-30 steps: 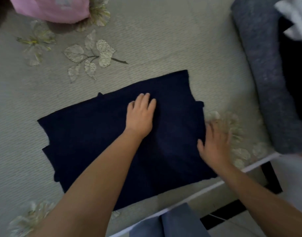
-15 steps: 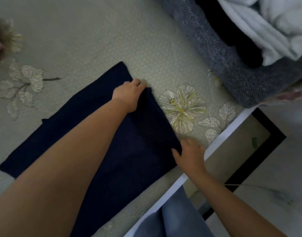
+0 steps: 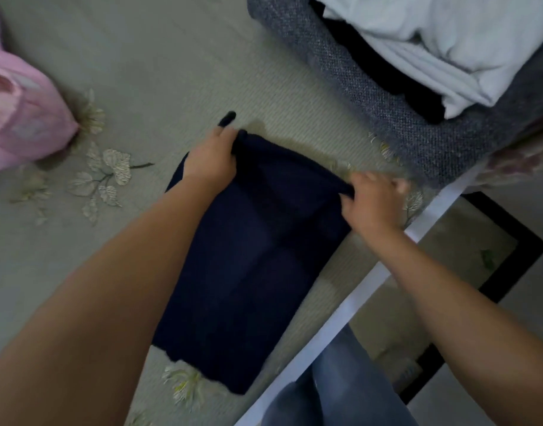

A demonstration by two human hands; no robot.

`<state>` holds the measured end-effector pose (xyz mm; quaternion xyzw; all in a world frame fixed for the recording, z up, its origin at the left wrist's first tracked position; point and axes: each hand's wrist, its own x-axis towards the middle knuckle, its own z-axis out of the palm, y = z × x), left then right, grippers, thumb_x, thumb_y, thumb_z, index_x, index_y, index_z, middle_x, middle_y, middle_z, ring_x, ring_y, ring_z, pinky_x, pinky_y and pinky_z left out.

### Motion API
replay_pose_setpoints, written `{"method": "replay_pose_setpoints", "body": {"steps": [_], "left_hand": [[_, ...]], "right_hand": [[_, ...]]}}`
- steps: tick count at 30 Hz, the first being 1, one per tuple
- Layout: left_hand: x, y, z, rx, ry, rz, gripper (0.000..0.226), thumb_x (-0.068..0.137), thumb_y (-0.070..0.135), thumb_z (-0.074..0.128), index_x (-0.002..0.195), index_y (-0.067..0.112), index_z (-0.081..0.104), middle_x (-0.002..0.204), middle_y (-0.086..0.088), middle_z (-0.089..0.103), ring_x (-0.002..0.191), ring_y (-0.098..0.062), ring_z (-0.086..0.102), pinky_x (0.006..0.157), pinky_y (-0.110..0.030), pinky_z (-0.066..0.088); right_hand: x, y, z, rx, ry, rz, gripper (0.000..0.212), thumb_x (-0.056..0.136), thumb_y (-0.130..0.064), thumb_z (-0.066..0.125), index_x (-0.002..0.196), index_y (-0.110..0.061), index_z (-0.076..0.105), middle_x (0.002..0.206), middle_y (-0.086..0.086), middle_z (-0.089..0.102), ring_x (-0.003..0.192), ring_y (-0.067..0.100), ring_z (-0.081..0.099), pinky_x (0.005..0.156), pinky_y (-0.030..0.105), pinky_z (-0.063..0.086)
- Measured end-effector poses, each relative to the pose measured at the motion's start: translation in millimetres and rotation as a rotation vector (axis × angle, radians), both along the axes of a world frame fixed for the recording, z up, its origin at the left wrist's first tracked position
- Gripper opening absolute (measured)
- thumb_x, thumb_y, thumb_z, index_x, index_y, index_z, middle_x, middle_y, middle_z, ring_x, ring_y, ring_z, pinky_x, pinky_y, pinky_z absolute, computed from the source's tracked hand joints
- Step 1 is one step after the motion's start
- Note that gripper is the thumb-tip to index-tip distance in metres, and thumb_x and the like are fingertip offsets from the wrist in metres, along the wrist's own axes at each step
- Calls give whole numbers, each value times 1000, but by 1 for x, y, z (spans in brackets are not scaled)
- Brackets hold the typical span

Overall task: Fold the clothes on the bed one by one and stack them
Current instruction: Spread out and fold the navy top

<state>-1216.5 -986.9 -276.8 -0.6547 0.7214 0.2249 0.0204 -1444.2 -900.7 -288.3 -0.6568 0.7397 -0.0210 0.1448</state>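
On the bed [image 3: 171, 72], the navy garment [image 3: 248, 272] lay half-folded near the edge. Our left hand [image 3: 210, 161] and right hand [image 3: 371, 201] each pinched a far corner. We judged both corners should travel level, edges matched, then be smoothed. No writing showed.

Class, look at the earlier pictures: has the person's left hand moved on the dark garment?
Yes. The left hand has gone from the middle of the navy garment to its far edge, which it grips.
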Motion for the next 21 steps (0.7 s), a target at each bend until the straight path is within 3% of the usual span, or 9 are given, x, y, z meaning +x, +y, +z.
{"method": "replay_pose_setpoints", "body": {"steps": [4,6,10,13,16,18,19,21], "left_hand": [[28,25,25,-275,95,64,16,90,0,44,101,-7,53,115,-26,50,95,-38,53,75,-42,41],[49,59,25,-347,116,24,16,85,-4,50,98,-11,56,113,-29,53,94,-41,56,74,-41,44],[99,153,5,-243,85,33,19,76,-9,55,94,-11,58,118,-34,52,98,-48,57,75,-48,49],[130,218,-9,-118,41,10,22,69,-6,55,91,-5,55,113,-35,56,88,-49,62,63,-50,52],[156,260,-18,-75,-37,-8,24,64,-13,68,85,-7,60,112,-34,58,85,-50,63,56,-51,52],[168,280,-26,-23,-120,9,24,63,-16,72,83,-7,62,118,-34,55,99,-51,58,64,-54,55],[172,289,-31,23,-150,61,20,70,-13,68,89,-7,62,127,-32,50,114,-49,51,78,-55,53],[177,303,-41,155,-216,236,28,88,-2,50,116,-5,54,144,-22,32,134,-37,31,103,-46,39]], "right_hand": [[9,-7,27,-379,-29,117,8,63,-10,64,69,-5,61,66,8,59,65,26,58,77,32,20],[25,16,33,-436,-101,205,9,54,-9,61,61,-7,56,58,6,54,55,24,55,71,31,24],[64,100,25,-292,-250,360,26,40,3,74,57,-3,54,54,8,51,45,23,53,54,27,39],[95,157,9,-148,-276,439,40,29,8,80,51,-6,50,49,6,47,39,20,46,46,21,26],[126,198,-8,-33,-193,491,45,22,5,82,48,-10,48,47,2,46,37,18,44,45,19,22],[144,220,-21,68,-133,489,48,14,0,84,46,-12,50,46,0,47,36,16,45,42,17,23],[151,231,-27,112,-107,482,49,10,-3,85,45,-13,52,45,0,48,36,15,46,40,16,26],[163,248,-41,175,-64,470,50,5,-6,85,42,-14,53,44,0,49,34,15,47,36,17,33]]}}
